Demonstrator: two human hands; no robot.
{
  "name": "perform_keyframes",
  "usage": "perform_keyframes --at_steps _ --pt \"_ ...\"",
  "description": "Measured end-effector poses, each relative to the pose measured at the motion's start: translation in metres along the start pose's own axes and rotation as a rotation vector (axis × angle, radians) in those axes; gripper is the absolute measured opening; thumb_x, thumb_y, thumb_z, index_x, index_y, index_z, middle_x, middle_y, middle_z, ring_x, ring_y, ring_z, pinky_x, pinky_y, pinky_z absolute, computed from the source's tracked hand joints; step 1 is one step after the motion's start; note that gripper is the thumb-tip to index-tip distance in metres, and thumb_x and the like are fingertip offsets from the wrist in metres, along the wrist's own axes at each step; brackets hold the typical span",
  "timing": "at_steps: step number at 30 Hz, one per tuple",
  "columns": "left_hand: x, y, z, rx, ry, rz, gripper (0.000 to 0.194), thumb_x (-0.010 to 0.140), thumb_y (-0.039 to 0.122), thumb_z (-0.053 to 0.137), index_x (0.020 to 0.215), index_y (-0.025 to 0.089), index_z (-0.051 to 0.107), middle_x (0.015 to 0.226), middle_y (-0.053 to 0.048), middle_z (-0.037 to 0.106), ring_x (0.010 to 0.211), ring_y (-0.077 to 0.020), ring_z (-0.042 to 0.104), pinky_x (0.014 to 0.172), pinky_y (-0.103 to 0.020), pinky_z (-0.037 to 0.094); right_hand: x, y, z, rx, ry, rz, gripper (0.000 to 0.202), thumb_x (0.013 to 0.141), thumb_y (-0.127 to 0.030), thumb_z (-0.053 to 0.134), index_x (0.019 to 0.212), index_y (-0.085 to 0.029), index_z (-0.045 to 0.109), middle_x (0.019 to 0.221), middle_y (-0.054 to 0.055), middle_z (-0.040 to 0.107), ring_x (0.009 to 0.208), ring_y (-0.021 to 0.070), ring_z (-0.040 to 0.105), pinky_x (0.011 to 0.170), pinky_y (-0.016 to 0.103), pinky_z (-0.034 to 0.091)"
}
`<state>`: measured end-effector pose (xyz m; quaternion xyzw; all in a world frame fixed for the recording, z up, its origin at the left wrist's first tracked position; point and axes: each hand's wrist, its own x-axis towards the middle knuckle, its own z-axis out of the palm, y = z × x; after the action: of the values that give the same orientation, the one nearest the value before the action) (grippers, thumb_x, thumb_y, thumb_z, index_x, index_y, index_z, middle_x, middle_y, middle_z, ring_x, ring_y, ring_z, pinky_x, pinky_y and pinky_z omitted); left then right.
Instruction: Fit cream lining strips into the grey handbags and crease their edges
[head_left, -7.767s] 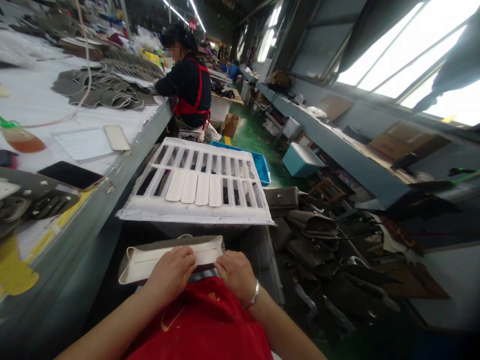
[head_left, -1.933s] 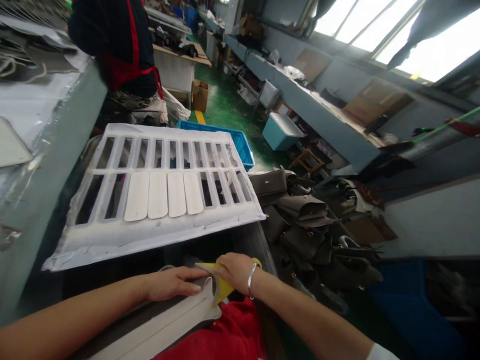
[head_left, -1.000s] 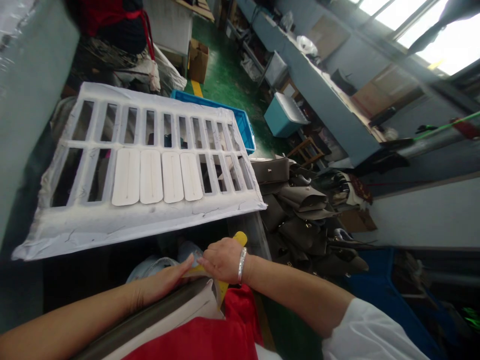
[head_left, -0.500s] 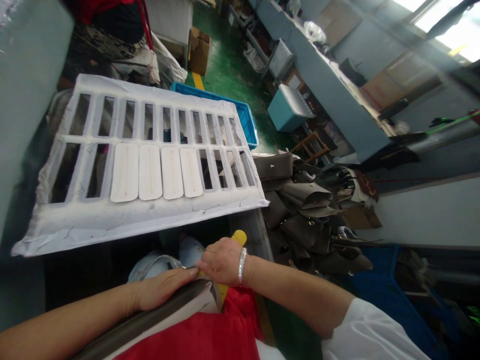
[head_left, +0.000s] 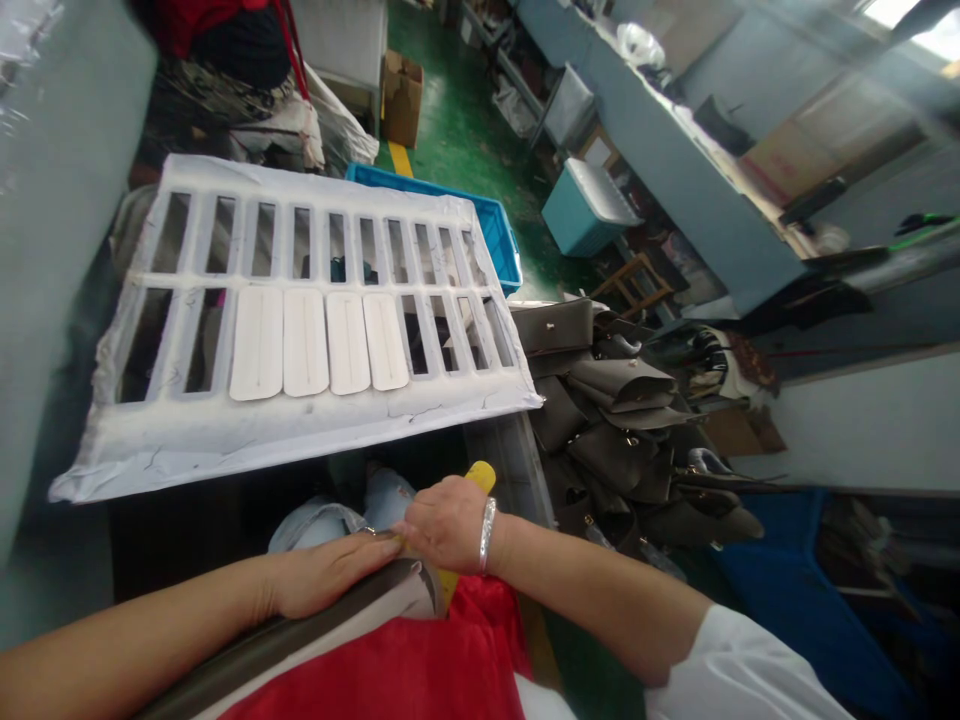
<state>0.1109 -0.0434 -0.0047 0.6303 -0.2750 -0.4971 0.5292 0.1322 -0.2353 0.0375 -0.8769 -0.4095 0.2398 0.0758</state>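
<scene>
Low in the view, my left hand (head_left: 322, 574) lies with its fingers stretched along the top of a dark grey-brown piece (head_left: 300, 640) with a pale inner side, which rests against the red cloth (head_left: 390, 670) on my lap. My right hand (head_left: 444, 522), with a silvery bracelet at the wrist, is closed round a yellow tool (head_left: 481, 475) whose rounded end sticks out above the fist. The tool's lower part shows below the hand, beside the edge of the piece. The fingertips of both hands meet at that edge.
A white slotted rack (head_left: 315, 410) stands ahead, with several white oval-ended strips (head_left: 306, 340) on it. Behind it is a blue crate (head_left: 499, 235). Dark grey bags (head_left: 615, 400) are piled at the right. A teal box (head_left: 585, 210) sits farther back on the green floor.
The view has turned slightly, so the rack shows a little farther right. Both hands keep nearly the same pose on the piece and the yellow tool.
</scene>
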Motion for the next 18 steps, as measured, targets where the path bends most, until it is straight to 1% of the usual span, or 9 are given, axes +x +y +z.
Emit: perform_keyframes --at_steps 2,4,9,12,15,18 --pt "0.000 0.003 0.000 -0.029 0.002 0.002 0.051 0.093 0.044 0.018 0.101 0.017 0.060 0.100 -0.004 0.062 0.094 -0.0189 0.056 0.096 -0.029 0.038 0.000 0.000 0.000 0.001 0.001 -0.005 0.040 0.095 -0.036 0.030 0.078 -0.016 0.061 0.082 0.003 0.066 0.077 0.0157 0.060 0.058 0.030 0.030" --pt "0.000 0.006 0.000 -0.050 -0.006 0.005 0.050 0.093 0.044 0.019 0.106 0.019 0.060 0.102 -0.003 0.063 0.097 -0.0190 0.055 0.097 -0.029 0.037 -0.001 0.000 0.001 0.002 0.005 -0.013 0.040 0.094 -0.037 0.030 0.078 -0.017 0.061 0.082 0.003 0.066 0.077 0.0160 0.060 0.058 0.030 0.031" --pt "0.000 0.010 0.000 -0.053 -0.037 -0.012 0.049 0.094 0.043 0.018 0.125 0.021 0.049 0.117 -0.001 0.058 0.108 -0.0173 0.051 0.104 -0.027 0.030 -0.002 0.002 0.004 0.015 0.016 -0.035 0.040 0.094 -0.037 0.030 0.079 -0.017 0.060 0.082 0.003 0.066 0.076 0.0163 0.060 0.058 0.030 0.031" --pt "0.001 0.011 0.000 -0.026 -0.051 -0.034 0.048 0.095 0.042 0.018 0.129 0.021 0.045 0.128 -0.001 0.051 0.116 -0.0166 0.046 0.106 -0.026 0.026 -0.004 0.003 0.004 0.018 0.018 -0.041 0.039 0.094 -0.037 0.030 0.079 -0.017 0.060 0.082 0.003 0.066 0.076 0.0165 0.061 0.059 0.030 0.032" --pt "0.002 0.015 0.000 0.028 -0.053 -0.068 0.048 0.094 0.043 0.020 0.133 0.021 0.040 0.134 -0.001 0.047 0.122 -0.0165 0.042 0.108 -0.027 0.023 -0.007 0.004 0.005 0.026 0.006 -0.035 0.039 0.094 -0.037 0.030 0.080 -0.017 0.060 0.083 0.004 0.066 0.077 0.0168 0.061 0.060 0.030 0.034" --pt "0.002 0.021 0.000 0.100 -0.051 -0.087 0.048 0.093 0.044 0.023 0.134 0.023 0.037 0.135 -0.002 0.046 0.121 -0.0175 0.044 0.107 -0.028 0.026 -0.011 0.003 0.007 0.038 -0.006 -0.029 0.038 0.094 -0.036 0.031 0.081 -0.017 0.061 0.084 0.005 0.067 0.079 0.0170 0.061 0.061 0.030 0.035"
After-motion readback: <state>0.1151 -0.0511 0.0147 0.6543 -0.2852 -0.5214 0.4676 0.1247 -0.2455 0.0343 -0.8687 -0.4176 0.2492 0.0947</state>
